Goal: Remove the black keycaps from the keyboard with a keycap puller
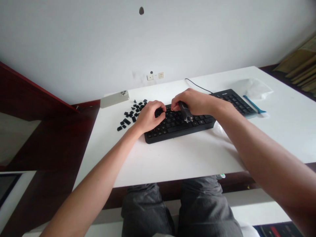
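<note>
**Q:** What's shown, w/ the hands?

**A:** A black kbd (172, 136) is set on a white tabletop (172, 161), centred before the wearer. Both hands are held over it, apart but close together. The L hand (150, 117) is arched, w/ its fingertips (163, 109) placed on the keys near the top row; whether a key is gripped can't be told. The R hand (192, 102) is closed round a dark cylindrical tool (184, 110), its metal end angled down twd the keys.

**Q:** Why's everything placed like that?

**A:** Judged from the layout, the loose black keycaps (130, 115) are heaped just L of the kbd so they're kept in reach of the L hand & off the keys. The tool's grip appears suited to aiming its tip at a small spot.

**Q:** And further off?

**A:** A pale-cased phone (114, 98) is left near the far edge, out of the way. A blue-handled tool (253, 103) & a clear plastic bag (251, 89) are kept beyond the kbd's R end. A thin black cable (197, 85) is led from the kbd twd the wall.
</note>
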{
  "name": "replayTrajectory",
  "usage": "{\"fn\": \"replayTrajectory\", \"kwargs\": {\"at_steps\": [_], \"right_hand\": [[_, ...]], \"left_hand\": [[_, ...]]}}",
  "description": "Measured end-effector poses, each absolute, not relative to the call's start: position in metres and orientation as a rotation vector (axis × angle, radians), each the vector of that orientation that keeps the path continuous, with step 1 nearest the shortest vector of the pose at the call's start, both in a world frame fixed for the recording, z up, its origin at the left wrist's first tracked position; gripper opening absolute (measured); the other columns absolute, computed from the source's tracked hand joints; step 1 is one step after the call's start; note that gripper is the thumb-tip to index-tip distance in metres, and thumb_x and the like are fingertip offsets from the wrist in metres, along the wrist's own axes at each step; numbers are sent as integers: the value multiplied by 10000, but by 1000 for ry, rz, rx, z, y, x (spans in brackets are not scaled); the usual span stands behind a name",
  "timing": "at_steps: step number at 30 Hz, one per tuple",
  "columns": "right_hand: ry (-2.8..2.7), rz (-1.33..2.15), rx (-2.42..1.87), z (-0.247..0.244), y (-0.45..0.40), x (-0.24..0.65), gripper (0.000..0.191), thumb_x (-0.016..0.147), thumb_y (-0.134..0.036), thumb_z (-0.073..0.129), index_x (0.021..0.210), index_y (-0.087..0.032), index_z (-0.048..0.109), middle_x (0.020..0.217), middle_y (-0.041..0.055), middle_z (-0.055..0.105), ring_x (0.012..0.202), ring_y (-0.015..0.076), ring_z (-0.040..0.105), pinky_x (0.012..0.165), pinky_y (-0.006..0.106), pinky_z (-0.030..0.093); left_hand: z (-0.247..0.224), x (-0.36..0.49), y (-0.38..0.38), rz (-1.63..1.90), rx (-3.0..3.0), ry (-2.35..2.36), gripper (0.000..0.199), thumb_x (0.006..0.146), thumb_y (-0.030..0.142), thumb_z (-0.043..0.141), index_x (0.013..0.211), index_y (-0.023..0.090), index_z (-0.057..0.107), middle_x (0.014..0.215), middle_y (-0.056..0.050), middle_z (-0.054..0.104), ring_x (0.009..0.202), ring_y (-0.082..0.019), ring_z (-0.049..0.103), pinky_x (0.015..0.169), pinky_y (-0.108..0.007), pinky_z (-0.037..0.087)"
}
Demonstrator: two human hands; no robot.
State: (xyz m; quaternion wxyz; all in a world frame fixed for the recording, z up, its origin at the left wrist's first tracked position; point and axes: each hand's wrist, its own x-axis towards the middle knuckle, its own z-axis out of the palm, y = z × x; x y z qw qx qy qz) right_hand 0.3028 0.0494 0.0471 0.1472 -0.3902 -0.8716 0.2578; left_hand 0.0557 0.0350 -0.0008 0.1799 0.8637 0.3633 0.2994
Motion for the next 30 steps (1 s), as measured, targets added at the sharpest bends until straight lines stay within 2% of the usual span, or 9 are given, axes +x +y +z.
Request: {"fn": "replayTrajectory", "kwargs": {"at_steps": [7, 14, 17, 21, 25, 30], "right_hand": [[-2544, 775, -1122, 46, 56, 297, 265, 738, -115, 655, 871, -297, 794, 940, 24, 795, 910, 264, 696, 873, 420, 505], [-2797, 723, -1177, 76, 73, 281, 423, 661, -39, 602, 907, -304, 821, 911, -8, 804, 803, 231, 700, 756, 390, 507], [-2846, 807, -1177, 82, 78, 274, 456, 628, 9, 556, 858, -292, 812, 908, -17, 807, 804, 223, 710, 761, 382, 513], [-2906, 849, -1201, 85, 82, 268, 519, 618, 28, 522, 900, -296, 813, 962, -22, 816, 824, 209, 711, 758, 349, 515], [-3035, 704, -1270, 91, 82, 258, 430, 684, -28, 572, 944, -264, 820, 931, 3, 812, 778, 202, 689, 704, 314, 482], [-3049, 670, -1252, 95, 77, 249, 335, 727, -29, 602, 870, -252, 807, 884, 10, 800, 745, 189, 678, 717, 316, 466]], "left_hand": [[-4, 55, 36, 858, 2434, 1048, 160, 882, 104, 597, 965, 236, 633, 1039, -17, 724, 1021, -228, 646, 982, -396, 501], [-9, 55, 37, 845, 2443, 1056, 164, 905, 119, 600, 1001, 249, 627, 1053, -23, 717, 1027, -238, 638, 947, -395, 508], [-10, 54, 38, 863, 2435, 1046, 155, 907, 124, 600, 998, 247, 620, 1041, -27, 718, 1021, -242, 638, 942, -399, 512], [-10, 54, 37, 882, 2400, 1026, 166, 899, 117, 594, 1004, 245, 594, 1040, -31, 720, 1031, -247, 637, 930, -402, 513], [-10, 55, 37, 919, 2319, 1069, 210, 883, 111, 597, 1033, 243, 536, 1050, -48, 704, 991, -240, 639, 874, -394, 514], [-10, 55, 36, 953, 2272, 1084, 267, 866, 86, 594, 1038, 249, 472, 1034, -45, 679, 937, -219, 634, 813, -371, 501]]}}
